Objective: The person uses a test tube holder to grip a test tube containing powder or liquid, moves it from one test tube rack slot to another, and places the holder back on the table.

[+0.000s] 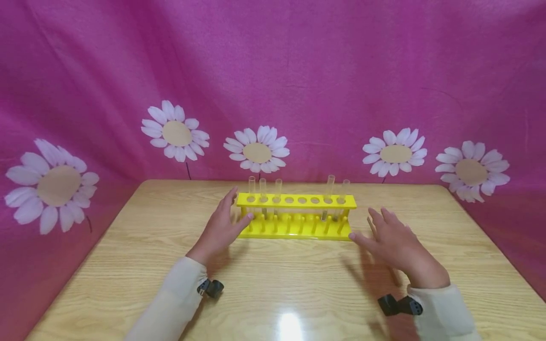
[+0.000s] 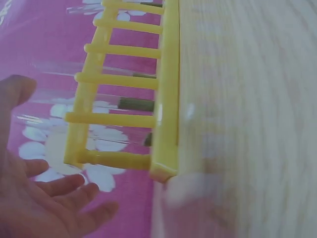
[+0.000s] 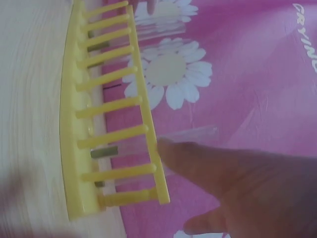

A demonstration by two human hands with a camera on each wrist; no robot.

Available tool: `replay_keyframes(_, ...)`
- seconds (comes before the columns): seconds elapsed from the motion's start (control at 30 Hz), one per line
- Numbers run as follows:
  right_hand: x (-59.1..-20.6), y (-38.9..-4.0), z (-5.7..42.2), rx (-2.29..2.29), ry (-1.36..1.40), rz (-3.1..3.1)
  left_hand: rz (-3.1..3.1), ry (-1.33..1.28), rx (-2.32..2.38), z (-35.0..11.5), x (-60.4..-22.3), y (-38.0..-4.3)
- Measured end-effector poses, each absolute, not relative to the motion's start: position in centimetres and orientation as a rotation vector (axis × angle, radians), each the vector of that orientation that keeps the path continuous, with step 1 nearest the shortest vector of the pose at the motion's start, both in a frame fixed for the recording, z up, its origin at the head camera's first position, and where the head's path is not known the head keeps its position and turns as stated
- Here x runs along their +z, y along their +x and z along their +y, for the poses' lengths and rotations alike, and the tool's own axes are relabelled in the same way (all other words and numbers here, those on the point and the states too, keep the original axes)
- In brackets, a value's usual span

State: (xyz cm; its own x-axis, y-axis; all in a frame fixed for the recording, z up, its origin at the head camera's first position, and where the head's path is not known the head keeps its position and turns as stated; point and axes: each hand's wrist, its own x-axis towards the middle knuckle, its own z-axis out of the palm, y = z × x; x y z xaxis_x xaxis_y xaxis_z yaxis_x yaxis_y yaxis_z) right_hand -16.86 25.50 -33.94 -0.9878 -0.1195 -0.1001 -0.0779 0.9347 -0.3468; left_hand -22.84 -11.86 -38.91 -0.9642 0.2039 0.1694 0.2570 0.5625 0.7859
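Observation:
A yellow test tube rack (image 1: 294,234) stands upright on the table, with a row of pegs along its front. Three clear test tubes (image 1: 262,185) fill the holes at its left end and two more test tubes (image 1: 330,183) stand at the right; the holes between are bare. Small dark contents (image 3: 104,151) show low in some tubes. My left hand (image 1: 219,229) is spread at the rack's left end, apart from it in the left wrist view. At the right end, my right hand (image 1: 394,244) hovers with fingers extended, its thumb close to the rack's front corner. Neither hand holds anything.
On the wood-grain table (image 1: 273,274), a thin brown stick (image 1: 395,277) lies partly hidden beneath the right hand. A magenta cloth (image 1: 324,85) with white flowers hangs behind and beside the table. Black wrist cameras (image 1: 213,288) sit on both cream sleeves.

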Motion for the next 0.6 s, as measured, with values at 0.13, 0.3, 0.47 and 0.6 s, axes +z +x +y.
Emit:
replay_keyframes(0.13,-34.1,-17.3,26.3,-0.558,-0.1,2.934,-2.66,-0.402,-1.573,-12.0,-39.6,-23.5)
replay_keyframes(0.3,-34.4,-18.0,27.0,-0.588,0.022,2.92,-2.577,-0.403,-1.768,-12.2,-40.3,-24.1)
replay_keyframes(0.47,-34.9,-18.5,27.7,-0.564,0.138,2.921,-2.521,-0.382,-1.903,-12.1,-40.2,-24.2)
replay_keyframes(0.6,-35.4,-18.8,28.3,-0.534,0.187,2.937,-2.515,-0.354,-1.968,-11.9,-39.0,-23.6)
